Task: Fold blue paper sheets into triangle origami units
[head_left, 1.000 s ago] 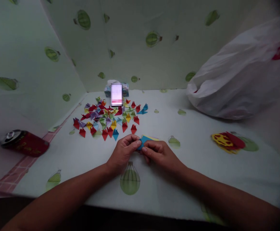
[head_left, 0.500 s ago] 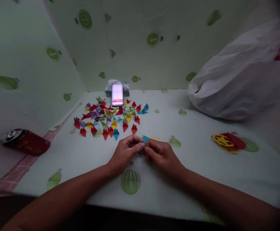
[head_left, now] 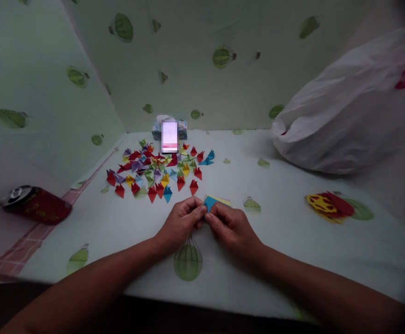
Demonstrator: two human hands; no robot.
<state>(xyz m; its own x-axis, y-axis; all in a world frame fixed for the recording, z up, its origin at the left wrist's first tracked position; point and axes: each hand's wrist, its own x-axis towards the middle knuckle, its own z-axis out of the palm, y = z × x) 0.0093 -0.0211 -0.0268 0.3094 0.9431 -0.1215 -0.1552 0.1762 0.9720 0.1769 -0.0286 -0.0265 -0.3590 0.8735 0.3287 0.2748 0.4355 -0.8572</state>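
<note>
In the head view my left hand (head_left: 186,217) and my right hand (head_left: 232,225) meet near the middle of the table, thumbs and forefingers pinched close together. Between the fingertips is a small piece of folded blue paper, almost wholly hidden by them; its shape cannot be made out. Just behind the fingers lies a small stack of coloured paper sheets (head_left: 213,201), blue on top with yellow and a pale edge beneath. Farther back on the left spread many small folded paper cranes (head_left: 180,182) in red, yellow, blue, green and purple.
A lit phone (head_left: 169,135) leans against a tissue box (head_left: 156,131) behind the cranes. At the left a red drink can (head_left: 41,205) lies tilted. A large white plastic bag (head_left: 331,116) fills the back right, with red and yellow cut-outs (head_left: 329,206) in front of it.
My fingertips have shifted slightly apart and lower, uncovering more of the blue sheet on the stack. The cranes and other things stay where they were.
</note>
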